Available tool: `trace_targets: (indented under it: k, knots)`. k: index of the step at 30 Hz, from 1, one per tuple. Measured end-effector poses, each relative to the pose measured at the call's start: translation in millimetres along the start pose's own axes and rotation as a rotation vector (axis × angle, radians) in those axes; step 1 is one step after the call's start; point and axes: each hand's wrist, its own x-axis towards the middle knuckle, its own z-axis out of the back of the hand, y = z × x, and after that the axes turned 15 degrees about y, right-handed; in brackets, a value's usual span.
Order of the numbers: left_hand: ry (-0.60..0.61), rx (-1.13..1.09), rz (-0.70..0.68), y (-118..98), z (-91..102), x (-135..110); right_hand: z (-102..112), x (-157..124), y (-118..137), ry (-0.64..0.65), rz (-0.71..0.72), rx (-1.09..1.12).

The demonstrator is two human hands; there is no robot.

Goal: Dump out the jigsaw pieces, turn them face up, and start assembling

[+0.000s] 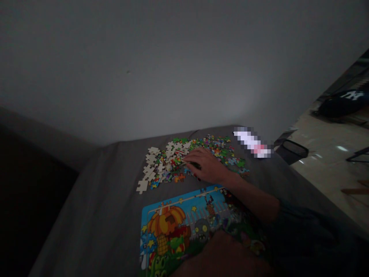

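My right hand (203,165) lies curled over a heap of loose jigsaw pieces (170,163), its fingers closed on a small dark piece that they mostly hide. Many pieces in the heap show cream backs at the left, while colourful printed faces lie towards the right. Nearer to me lies a jigsaw picture board (184,227) with a cartoon pumpkin and a grey zombie head, and my right forearm passes over its far corner. A blurred reddish shape (219,257) at the bottom edge could be my left arm or a knee; I cannot tell which.
The pieces and board rest on a grey cloth surface (109,192) against a plain wall (144,69). A pixelated white and pink object (252,142) lies at the far edge. A dark cap (343,103) sits lower right, beyond the cloth's edge, above a pale floor (325,165).
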Motion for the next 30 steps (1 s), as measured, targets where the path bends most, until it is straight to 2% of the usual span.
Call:
trace_targets:
  k: [5, 7, 10, 13, 16, 19, 22, 26, 28, 30]
  knots:
    - [0.077, -0.031, 0.029, -5, 16.3, -7, 1, 2, -2, -0.171, -0.125, 0.120]
    - [0.120, -0.046, 0.037, -7, 21.7, -10, 4, 3, -9, -0.207, -0.197, 0.134]
    - [0.104, -0.070, 0.051, -9, 24.8, -11, 8, 2, -22, -0.236, -0.287, 0.137]
    - [0.050, -0.059, 0.036, -8, 20.8, -9, 8, 0, -33, -0.216, -0.307, 0.102]
    - [0.048, -0.039, 0.016, -4, 12.2, -6, 6, -1, -34, -0.181, -0.284, 0.048]
    - [0.013, -0.016, 0.012, -2, 3.6, -3, 6, -2, -25, -0.166, -0.258, 0.006]
    - [-0.034, -0.013, 0.002, -2, 1.9, -4, 5, -3, -11, -0.073, -0.168, -0.037]
    - [0.028, -0.009, 0.016, -4, 11.3, -9, -2, -5, 4, 0.058, -0.133, -0.061]
    - [0.045, -0.008, 0.016, -5, 12.6, -9, -4, -5, 7, 0.054, -0.126, -0.055]
    - [0.004, -0.013, 0.004, -3, 7.3, -8, -2, -4, 6, 0.009, -0.109, -0.040]
